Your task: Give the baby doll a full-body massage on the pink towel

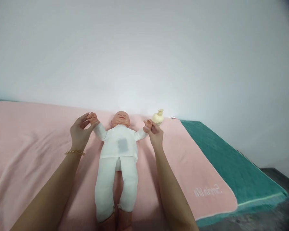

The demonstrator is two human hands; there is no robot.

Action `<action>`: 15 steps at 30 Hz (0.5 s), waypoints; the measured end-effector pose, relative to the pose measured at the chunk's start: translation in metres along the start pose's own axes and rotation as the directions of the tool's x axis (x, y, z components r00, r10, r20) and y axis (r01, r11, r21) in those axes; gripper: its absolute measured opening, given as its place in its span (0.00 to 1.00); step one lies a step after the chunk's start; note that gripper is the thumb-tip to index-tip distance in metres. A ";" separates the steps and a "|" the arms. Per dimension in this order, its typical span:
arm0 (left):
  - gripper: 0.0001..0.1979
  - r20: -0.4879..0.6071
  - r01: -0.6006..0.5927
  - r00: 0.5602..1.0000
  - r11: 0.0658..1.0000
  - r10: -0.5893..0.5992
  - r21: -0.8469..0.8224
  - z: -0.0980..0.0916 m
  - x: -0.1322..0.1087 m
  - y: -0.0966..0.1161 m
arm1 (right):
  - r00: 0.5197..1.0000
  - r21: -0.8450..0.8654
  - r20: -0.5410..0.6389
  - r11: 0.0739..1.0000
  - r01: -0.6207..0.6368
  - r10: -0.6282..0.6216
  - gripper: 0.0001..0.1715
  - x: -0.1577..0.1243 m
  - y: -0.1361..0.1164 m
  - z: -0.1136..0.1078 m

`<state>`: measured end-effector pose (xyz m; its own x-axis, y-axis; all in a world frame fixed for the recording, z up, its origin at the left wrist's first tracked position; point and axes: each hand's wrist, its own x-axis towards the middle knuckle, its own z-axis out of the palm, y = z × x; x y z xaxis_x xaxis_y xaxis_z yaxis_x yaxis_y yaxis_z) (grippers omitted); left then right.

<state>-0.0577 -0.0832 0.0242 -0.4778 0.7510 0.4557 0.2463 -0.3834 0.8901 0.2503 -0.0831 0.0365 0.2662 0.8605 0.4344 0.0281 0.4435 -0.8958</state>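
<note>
A baby doll (119,142) in a white top and white trousers lies on its back on a pink blanket (183,160), head toward the wall. My left hand (81,131), with a beaded bracelet at the wrist, pinches the doll's hand on the left side between thumb and fingers. On the other side, my right hand (155,134) has its thumb and fingers closed on the doll's other hand. Both doll arms are spread outward and bent up. A grey square patch marks the front of the top. The doll's feet run off the bottom of the view.
Just beyond my right hand stands a pale yellow pump bottle (158,117). A green cloth (221,154) lies under the blanket and shows at the right. Behind everything rises a white wall (144,54). A dark surface (279,205) is at the lower right.
</note>
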 end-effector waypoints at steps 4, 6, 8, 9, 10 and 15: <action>0.23 -0.079 0.013 0.997 0.990 -0.001 0.144 -0.028 -0.048 0.021 | 0.995 -0.267 0.056 0.959 0.098 -0.086 0.22 -0.058 -0.018 -0.021; 0.24 -0.089 0.027 0.996 0.969 -0.005 0.247 -0.041 -0.073 0.026 | 0.992 -0.362 0.092 0.925 0.115 -0.087 0.21 -0.085 -0.021 -0.028; 0.25 -0.060 0.030 0.998 0.931 -0.009 0.363 -0.053 -0.094 0.027 | 0.995 -0.431 0.078 0.898 0.092 -0.065 0.22 -0.109 -0.019 -0.033; 0.24 -0.033 0.028 0.999 0.901 -0.015 0.432 -0.057 -0.104 0.027 | 0.996 -0.454 0.069 0.888 0.076 -0.050 0.23 -0.119 -0.017 -0.034; 0.21 0.003 0.024 1.000 0.859 -0.029 0.511 -0.061 -0.112 0.027 | 0.998 -0.473 0.058 0.879 0.058 -0.034 0.24 -0.128 -0.015 -0.034; 0.17 0.260 -0.123 0.954 0.597 -0.148 0.793 -0.068 -0.135 0.030 | 0.991 -0.603 0.048 0.795 -0.070 0.124 0.30 -0.158 -0.010 -0.029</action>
<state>-0.0432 -0.2329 -0.0105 -0.2733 0.9132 0.3022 0.8741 0.1046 0.4743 0.2358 -0.2302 -0.0262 0.2207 0.9198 0.3243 0.5850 0.1412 -0.7987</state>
